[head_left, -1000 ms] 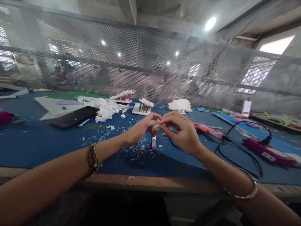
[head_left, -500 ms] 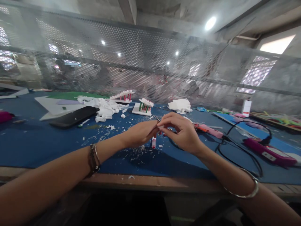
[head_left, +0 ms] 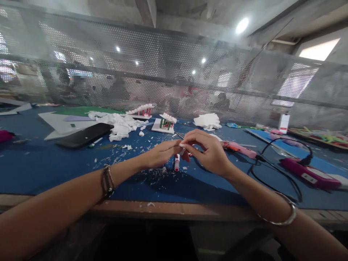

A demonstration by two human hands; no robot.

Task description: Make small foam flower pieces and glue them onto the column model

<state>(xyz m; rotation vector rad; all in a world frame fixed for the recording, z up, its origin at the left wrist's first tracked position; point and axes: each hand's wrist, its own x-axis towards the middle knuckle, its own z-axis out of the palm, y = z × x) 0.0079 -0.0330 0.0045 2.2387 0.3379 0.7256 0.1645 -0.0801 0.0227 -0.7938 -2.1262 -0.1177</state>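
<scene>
My left hand (head_left: 162, 154) and my right hand (head_left: 208, 151) meet over the middle of the blue table. Their fingertips close on a small white piece (head_left: 182, 145), too small and covered to name exactly. Just behind them, partly hidden by the right hand, lie scissors (head_left: 179, 135). Below the fingers a white tube with a red end (head_left: 177, 164) rests on the table. Beyond the hands stands a small model (head_left: 167, 123) with green posts and a white roof on a white base. A similar model with red posts (head_left: 145, 110) is farther back.
White scraps surround the hands. Crumpled white paper (head_left: 119, 125) and a black phone-like slab (head_left: 85, 136) lie left. A pink glue gun (head_left: 240, 149) lies right, its black cord near a purple power strip (head_left: 310, 174). Perforated metal mesh (head_left: 163, 72) stands behind the table.
The fingertips have shifted slightly, and more of the white piece shows between them. The left fingers are spread a little differently. Nothing on the table has visibly moved.
</scene>
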